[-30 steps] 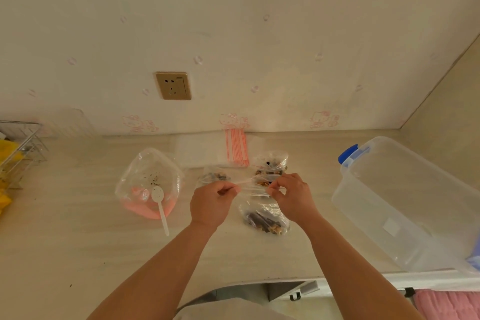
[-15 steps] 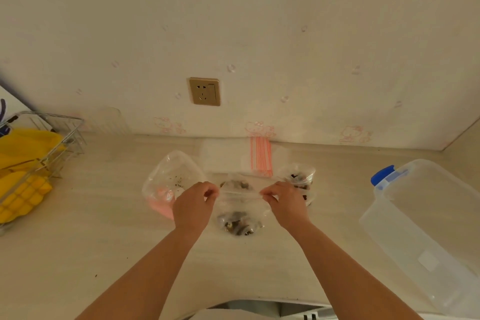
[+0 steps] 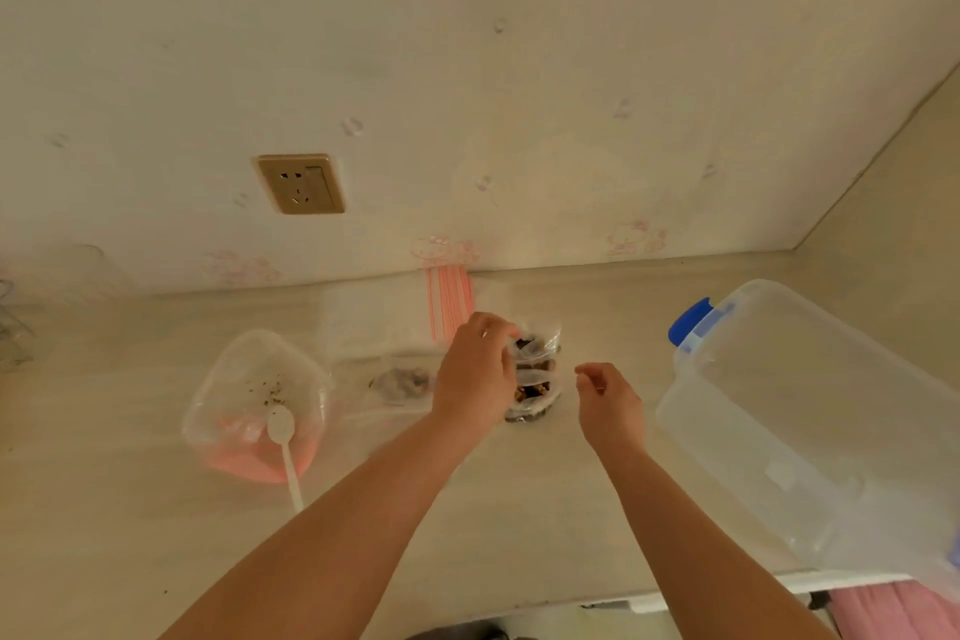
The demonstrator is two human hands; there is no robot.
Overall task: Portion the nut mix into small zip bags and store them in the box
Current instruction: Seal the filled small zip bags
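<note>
A person's left hand (image 3: pixel 475 372) rests on a small stack of filled zip bags (image 3: pixel 535 377) mid-counter (image 3: pixel 519 509), its fingers curled over the top bag. The right hand (image 3: pixel 608 400) hovers beside them, fingers loosely curled, holding nothing. A clear box (image 3: pixel 810 426) stands to the right.

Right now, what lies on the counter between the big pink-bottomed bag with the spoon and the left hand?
In the head view, one small filled zip bag lies flat there, apart from the left hand.
</note>
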